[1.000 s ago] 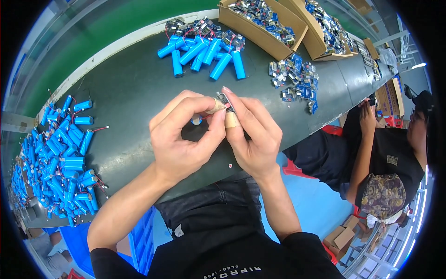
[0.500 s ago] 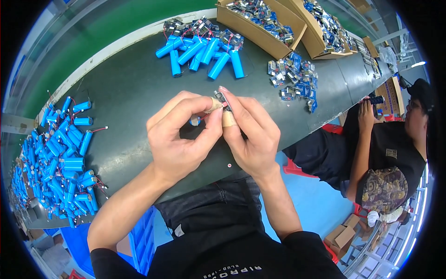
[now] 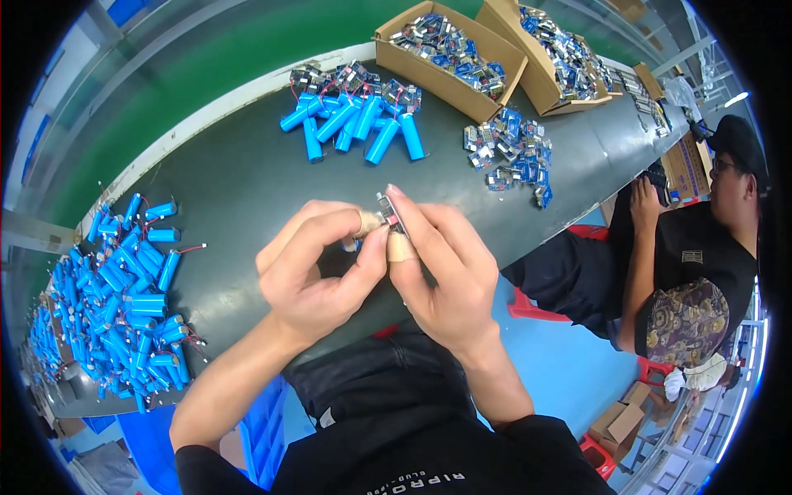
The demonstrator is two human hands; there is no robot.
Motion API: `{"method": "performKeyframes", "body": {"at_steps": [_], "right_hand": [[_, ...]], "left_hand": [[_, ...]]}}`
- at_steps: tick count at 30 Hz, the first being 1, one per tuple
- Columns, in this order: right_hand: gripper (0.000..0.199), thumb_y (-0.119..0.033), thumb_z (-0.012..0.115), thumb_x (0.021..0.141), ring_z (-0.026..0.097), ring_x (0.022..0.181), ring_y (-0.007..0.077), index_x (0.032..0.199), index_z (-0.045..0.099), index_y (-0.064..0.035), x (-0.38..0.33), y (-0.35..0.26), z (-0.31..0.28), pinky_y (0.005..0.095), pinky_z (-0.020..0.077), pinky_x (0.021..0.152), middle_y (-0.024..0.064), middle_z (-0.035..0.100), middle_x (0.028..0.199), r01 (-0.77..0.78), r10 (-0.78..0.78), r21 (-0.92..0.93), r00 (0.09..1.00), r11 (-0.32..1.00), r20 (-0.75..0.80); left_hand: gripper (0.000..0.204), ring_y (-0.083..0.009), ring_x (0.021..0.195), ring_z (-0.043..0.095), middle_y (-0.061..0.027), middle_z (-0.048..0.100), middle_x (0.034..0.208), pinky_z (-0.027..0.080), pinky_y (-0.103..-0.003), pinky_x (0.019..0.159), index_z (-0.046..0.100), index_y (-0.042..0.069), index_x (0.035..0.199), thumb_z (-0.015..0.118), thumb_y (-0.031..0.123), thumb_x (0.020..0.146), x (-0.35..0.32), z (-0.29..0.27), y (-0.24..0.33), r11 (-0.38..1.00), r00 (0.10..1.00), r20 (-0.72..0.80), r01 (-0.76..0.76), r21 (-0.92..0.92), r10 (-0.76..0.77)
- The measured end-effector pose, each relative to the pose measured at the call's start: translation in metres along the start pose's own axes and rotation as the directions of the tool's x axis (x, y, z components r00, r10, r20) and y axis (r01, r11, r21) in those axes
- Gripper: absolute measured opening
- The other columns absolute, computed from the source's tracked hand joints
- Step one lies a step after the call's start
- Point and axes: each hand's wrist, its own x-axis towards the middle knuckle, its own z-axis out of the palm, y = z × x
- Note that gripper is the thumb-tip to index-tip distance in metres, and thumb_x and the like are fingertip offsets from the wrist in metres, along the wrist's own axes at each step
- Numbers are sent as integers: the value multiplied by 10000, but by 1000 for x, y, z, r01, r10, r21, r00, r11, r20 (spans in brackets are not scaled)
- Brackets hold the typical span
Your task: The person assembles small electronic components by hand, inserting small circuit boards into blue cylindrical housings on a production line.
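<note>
My left hand (image 3: 318,276) and right hand (image 3: 445,276) meet over the table in front of me, fingertips pinched together. Between the right thumb and fingers is a small circuit board (image 3: 393,218) with metal parts, held on edge. The left thumb and forefinger press against its side, closed on what looks like a battery lead; the plug end is hidden by the fingers. A bit of a blue cylindrical battery (image 3: 351,246) shows behind the left fingers. Tan tape wraps a finger of the left hand and a digit of the right.
Loose blue batteries (image 3: 124,305) with leads are heaped at left. Beyond my hands lie batteries joined to boards (image 3: 355,120). Loose circuit boards (image 3: 516,153) sit right of them, below two board-filled cardboard boxes (image 3: 487,107). A co-worker (image 3: 693,247) sits at right; a blue crate (image 3: 260,429) stands below.
The view has shifted slightly, so the table and piles sit a little differently in it. My hands keep their pinch on the board, which is turned slightly.
</note>
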Motion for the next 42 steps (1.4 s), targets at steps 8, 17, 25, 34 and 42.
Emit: {"method": "performKeyframes", "body": {"at_steps": [8,17,25,34,42], "right_hand": [[374,61,650,798,625,745,230,1172,657,41,4,-5,-1,296,499,656,144,645,912,16,-16,0,1000,1000,-5],[255,-62,572,930,635,782,187,1152,650,35,77,49,8,288,489,713,113,650,921,-155,155,72,988,985,8],[300,-150,587,970,587,846,100,1213,633,20,53,56,5,240,469,749,49,639,988,-434,432,-45,900,900,-58],[259,-61,555,967,521,760,54,1192,657,16,-1,67,-10,204,400,667,3,601,878,-561,531,172,825,810,195],[259,-24,544,923,418,623,35,1138,686,3,-1,59,-3,216,321,544,-1,565,760,-486,452,139,865,863,219]], "left_hand": [[218,-187,673,634,-138,665,801,506,-253,589,638,-56,892,749,-86,707,1,-3,3,1000,1000,-13,-24,-14,24],[152,-184,850,601,-124,599,998,489,-279,751,637,-16,986,646,-29,835,13,-10,-23,987,970,-189,161,24,-153],[128,-147,748,588,-83,599,927,483,-261,662,652,9,963,627,-27,842,10,-19,-33,959,952,-171,272,83,-255],[188,-334,946,615,-158,634,957,476,-400,840,673,6,916,686,168,820,73,-113,-18,712,988,-28,131,690,-154],[389,-325,945,685,-209,709,987,523,-402,858,722,-18,1009,681,339,859,78,-295,-25,122,721,-331,497,859,-609]]}}
